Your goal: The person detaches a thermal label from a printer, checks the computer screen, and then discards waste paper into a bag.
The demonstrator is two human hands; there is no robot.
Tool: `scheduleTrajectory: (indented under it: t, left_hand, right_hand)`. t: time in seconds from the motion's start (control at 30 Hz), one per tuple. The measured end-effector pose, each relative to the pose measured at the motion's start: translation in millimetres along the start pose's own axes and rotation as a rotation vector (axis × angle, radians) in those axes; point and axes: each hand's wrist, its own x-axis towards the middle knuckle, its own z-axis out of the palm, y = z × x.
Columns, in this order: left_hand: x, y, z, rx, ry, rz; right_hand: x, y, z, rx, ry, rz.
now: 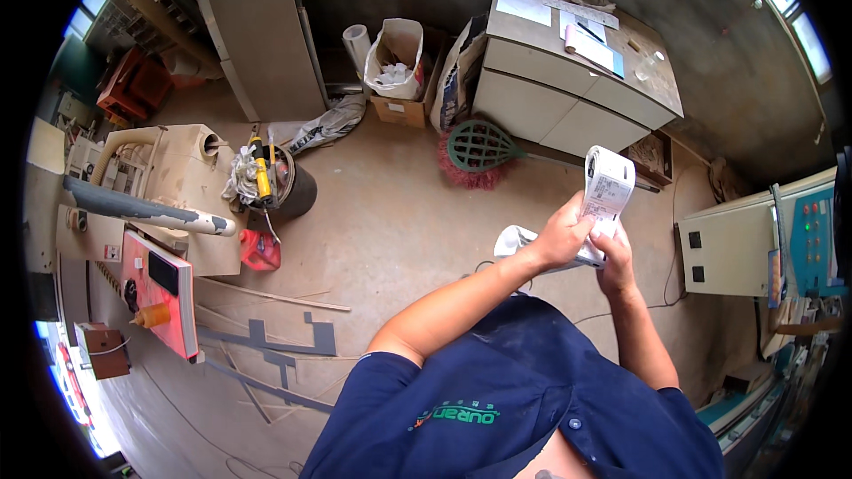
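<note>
Both hands are in front of my chest, close together on a folded strip of white printed labels (609, 179). My left hand (564, 234) grips it from the left, thumb pressed on its lower part. My right hand (615, 261) closes around it from the right and below. The bulk of the strip stands up above my fingers in a rounded fold with dark print. A loose white end hangs out on the left, below my left wrist, partly hidden by my forearm. What the fingers behind the paper do is hidden.
A cabinet (541, 93) with papers and a pen on top stands ahead. Near it are a green broom (482, 145), a white bag (396, 58) and a dark bucket (295, 192). Grey offcuts (319, 337) lie on the floor at left. A machine cabinet (723, 248) stands right.
</note>
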Motion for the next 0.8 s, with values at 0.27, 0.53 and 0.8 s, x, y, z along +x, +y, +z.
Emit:
scheduleTrajectory:
  t: [0.27, 0.53, 0.8]
  left_hand:
    - [3.5, -1.1, -37.5, 0.189, 0.011, -0.143]
    - [61.8, -8.5, -113.9, -0.621, 0.149, -0.439]
    - [160.1, 40.6, -200.0, -0.168, 0.204, -0.481]
  right_hand:
    - [59.7, 34.5, -7.4, 0.003, 0.250, -0.102]
    - [169.0, 29.1, 13.9, -0.274, 0.096, -0.597]
    - [301.5, 3.9, 27.3, -0.602, -0.132, -0.555]
